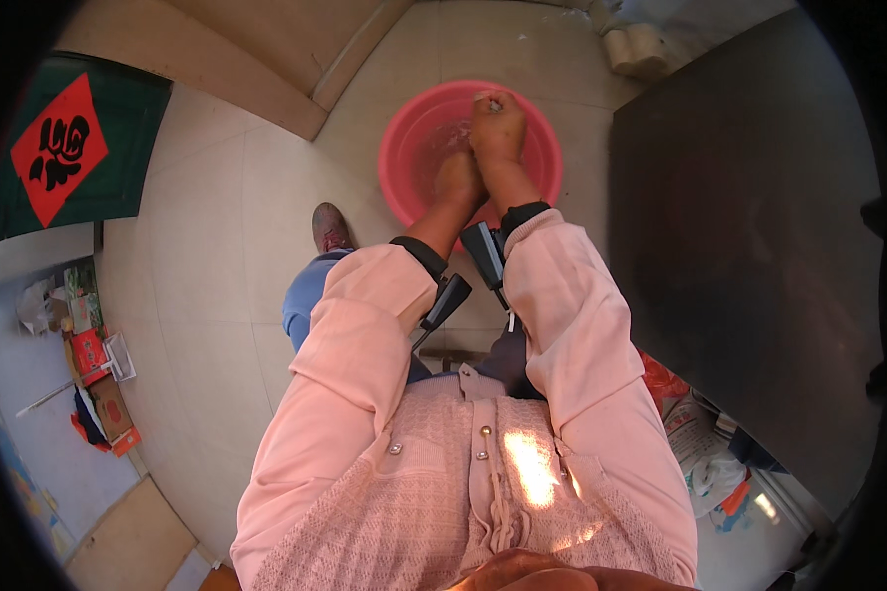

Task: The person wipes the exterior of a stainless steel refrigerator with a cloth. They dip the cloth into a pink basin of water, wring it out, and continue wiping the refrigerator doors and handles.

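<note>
A round pink plastic basin [399,159] with water in it sits on the tiled floor in front of me. My left hand [458,177] reaches low into the basin, its fingers down at the water and partly hidden, so what it touches cannot be told. My right hand [498,125] is above and beside it, over the basin, with curled fingers; a small pale bit shows between them, too small to name. Dark devices with straps sit at both wrists, below the pink sleeves.
A large dark panel or tabletop [739,244] stands to the right. Pale rolls [636,50] lie beyond it at the back. A wooden piece of furniture [266,66] is at upper left. My shoe [331,227] rests left of the basin. Boxes [107,406] stand far left.
</note>
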`<action>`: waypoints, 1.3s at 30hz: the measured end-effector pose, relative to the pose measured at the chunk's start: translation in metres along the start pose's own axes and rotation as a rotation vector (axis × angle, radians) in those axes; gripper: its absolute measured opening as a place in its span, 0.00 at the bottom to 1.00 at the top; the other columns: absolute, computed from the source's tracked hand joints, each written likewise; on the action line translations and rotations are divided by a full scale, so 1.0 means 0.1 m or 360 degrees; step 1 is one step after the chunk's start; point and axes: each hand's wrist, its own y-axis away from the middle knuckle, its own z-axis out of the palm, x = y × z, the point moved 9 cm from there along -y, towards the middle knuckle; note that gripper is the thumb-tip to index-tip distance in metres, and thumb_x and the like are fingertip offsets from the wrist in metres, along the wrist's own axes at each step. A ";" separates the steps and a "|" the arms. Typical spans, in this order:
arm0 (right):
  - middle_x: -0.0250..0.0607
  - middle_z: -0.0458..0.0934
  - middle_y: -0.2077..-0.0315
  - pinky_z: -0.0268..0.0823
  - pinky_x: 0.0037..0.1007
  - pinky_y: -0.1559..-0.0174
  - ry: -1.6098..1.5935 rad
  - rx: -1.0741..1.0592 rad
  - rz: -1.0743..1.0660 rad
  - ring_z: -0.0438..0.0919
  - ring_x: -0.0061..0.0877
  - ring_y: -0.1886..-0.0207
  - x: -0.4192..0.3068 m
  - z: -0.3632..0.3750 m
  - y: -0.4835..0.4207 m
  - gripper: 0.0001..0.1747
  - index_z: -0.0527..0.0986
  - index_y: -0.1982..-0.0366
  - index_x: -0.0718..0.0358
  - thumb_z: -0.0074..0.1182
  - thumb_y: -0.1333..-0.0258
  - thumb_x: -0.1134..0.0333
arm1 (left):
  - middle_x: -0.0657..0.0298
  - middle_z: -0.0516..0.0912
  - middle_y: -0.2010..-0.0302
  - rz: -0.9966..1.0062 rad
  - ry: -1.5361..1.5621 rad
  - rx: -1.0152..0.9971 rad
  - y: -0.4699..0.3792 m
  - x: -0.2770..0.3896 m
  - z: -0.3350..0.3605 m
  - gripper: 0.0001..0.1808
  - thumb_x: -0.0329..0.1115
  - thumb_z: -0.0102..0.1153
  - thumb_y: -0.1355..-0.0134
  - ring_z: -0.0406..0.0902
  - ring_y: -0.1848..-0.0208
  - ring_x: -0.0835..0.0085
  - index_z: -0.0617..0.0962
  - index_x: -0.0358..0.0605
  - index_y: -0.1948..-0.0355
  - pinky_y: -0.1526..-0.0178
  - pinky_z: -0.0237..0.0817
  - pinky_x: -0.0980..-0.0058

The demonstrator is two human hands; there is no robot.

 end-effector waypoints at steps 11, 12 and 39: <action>0.41 0.80 0.76 0.72 0.27 0.68 -0.0457 -0.0257 0.0361 0.82 0.25 0.68 -0.03 -0.04 -0.06 0.10 0.78 0.66 0.62 0.59 0.45 0.64 | 0.39 0.82 0.66 0.0263 0.0158 0.0278 -0.01 0.27 -0.23 0.17 0.41 0.61 0.48 0.81 0.59 0.43 0.82 0.38 0.63 0.57 0.71 0.51; 0.40 0.80 0.75 0.72 0.27 0.68 -0.0607 -0.0294 0.0197 0.81 0.24 0.68 -0.20 -0.08 -0.09 0.12 0.77 0.64 0.63 0.61 0.45 0.63 | 0.39 0.82 0.65 0.0351 0.0216 0.0348 -0.03 0.35 -0.34 0.20 0.42 0.62 0.48 0.81 0.59 0.44 0.82 0.38 0.60 0.57 0.71 0.52; 0.40 0.79 0.62 0.75 0.33 0.62 -0.1224 -0.0776 0.0480 0.80 0.28 0.61 -0.46 -0.69 -0.24 0.17 0.70 0.52 0.60 0.56 0.39 0.61 | 0.63 0.82 0.57 0.0789 0.0889 -0.0216 0.17 0.77 -1.06 0.24 0.47 0.58 0.36 0.79 0.54 0.72 0.78 0.38 0.47 0.53 0.70 0.73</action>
